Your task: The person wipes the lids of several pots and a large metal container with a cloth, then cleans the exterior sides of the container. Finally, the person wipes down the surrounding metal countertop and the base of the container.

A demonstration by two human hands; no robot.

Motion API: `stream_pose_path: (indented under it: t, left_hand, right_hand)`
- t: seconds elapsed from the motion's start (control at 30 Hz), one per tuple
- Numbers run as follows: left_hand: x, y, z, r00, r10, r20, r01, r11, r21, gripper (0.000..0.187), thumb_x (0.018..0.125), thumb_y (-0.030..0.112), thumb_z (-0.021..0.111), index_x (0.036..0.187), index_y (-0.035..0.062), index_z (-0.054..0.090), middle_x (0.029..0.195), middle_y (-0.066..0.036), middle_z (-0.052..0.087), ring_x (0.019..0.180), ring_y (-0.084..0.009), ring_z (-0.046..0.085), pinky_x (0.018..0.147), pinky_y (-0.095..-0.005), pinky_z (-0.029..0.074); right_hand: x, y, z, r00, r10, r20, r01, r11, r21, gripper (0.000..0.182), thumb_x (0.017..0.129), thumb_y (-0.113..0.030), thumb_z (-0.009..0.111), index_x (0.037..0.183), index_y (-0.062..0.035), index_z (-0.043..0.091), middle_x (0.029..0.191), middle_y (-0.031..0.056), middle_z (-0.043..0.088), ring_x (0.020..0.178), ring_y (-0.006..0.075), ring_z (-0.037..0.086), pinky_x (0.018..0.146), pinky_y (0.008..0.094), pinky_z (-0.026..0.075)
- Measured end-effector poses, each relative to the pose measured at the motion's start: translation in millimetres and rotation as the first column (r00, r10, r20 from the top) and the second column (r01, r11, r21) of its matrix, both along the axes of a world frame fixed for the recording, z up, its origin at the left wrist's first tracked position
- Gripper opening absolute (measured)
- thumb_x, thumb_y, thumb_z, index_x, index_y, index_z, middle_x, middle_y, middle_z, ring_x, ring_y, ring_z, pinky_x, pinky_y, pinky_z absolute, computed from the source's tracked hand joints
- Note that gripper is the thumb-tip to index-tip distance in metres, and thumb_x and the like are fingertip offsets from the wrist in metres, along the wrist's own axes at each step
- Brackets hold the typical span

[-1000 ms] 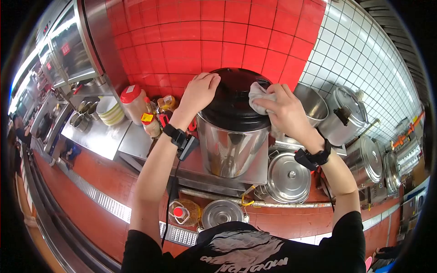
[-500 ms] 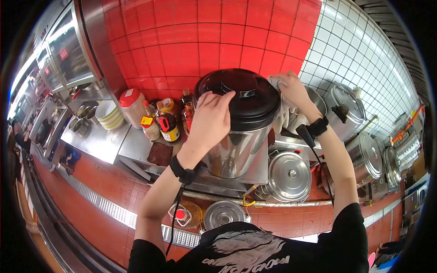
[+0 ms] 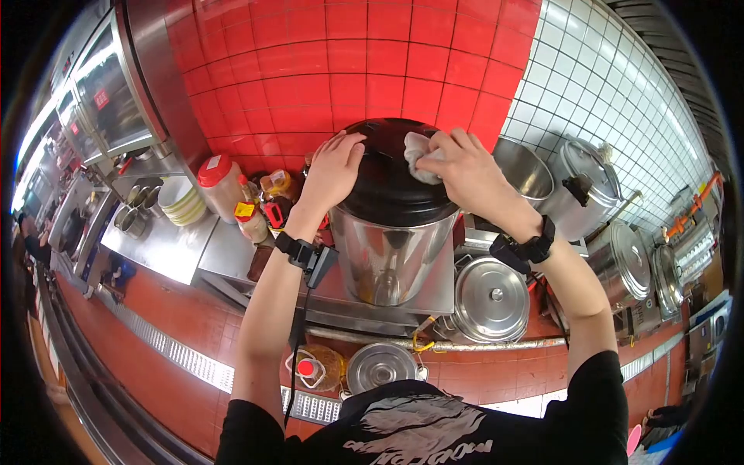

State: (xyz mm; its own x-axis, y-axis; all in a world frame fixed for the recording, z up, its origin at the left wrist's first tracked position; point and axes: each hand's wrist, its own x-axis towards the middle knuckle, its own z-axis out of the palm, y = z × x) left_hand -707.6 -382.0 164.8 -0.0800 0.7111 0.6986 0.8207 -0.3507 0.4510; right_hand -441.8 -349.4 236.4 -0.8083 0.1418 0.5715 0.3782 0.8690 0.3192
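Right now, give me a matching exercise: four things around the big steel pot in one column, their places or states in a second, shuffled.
1. black round lid
2. white crumpled cloth
3. left hand
4. red-capped plastic jar

A. on the counter, left of the pot
B. pressed under the right hand
C. covering the tall steel pot
D. resting on the lid's left edge

Pairs: 1-C, 2-B, 3-D, 4-A

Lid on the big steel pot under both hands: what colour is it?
Black, glossy. The lid shows best in the head view, above the pot's shiny steel body.
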Motion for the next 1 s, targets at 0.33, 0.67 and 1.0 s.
stream_pose_path:
  t: [0.33,0.67,1.0]
  left_hand:
    - [6,-6,0,1.0,0.026,0.005,-0.026,1.0,0.017,0.034,0.101,0.028,0.044,0.12,0.0059,0.06,0.122,-0.017,0.063,0.126,-0.0322,0.051,0.107,-0.0428,0.038]
    - [16,-22,13,0.996,0.081,0.028,-0.082,0.995,0.057,0.026,0.1,0.022,0.049,0.109,0.0002,0.061,0.097,-0.023,0.067,0.1,-0.0406,0.062,0.087,-0.0446,0.049]
    - [22,-22,6,0.978,0.204,-0.04,-0.189,0.954,0.233,0.008,0.09,0.011,0.054,0.096,0.0059,0.056,0.092,-0.011,0.062,0.094,-0.0324,0.056,0.085,-0.0454,0.042]
  right_hand:
    - [20,3,-5,0.932,-0.302,-0.201,0.259,0.942,-0.215,0.029,0.071,-0.002,0.059,0.095,-0.0132,0.071,0.097,0.011,0.056,0.095,0.0321,0.058,0.08,0.0415,0.052]
    - [18,-5,-12,0.983,-0.182,-0.012,0.177,0.969,-0.171,0.044,0.076,0.001,0.057,0.113,-0.0177,0.068,0.109,0.0133,0.055,0.1,0.0326,0.055,0.089,0.0421,0.049]
    - [9,-7,-11,0.951,-0.309,-0.008,0.307,0.948,-0.083,0.041,0.076,-0.001,0.059,0.11,-0.0194,0.069,0.106,0.0121,0.055,0.102,0.0329,0.056,0.084,0.042,0.051]
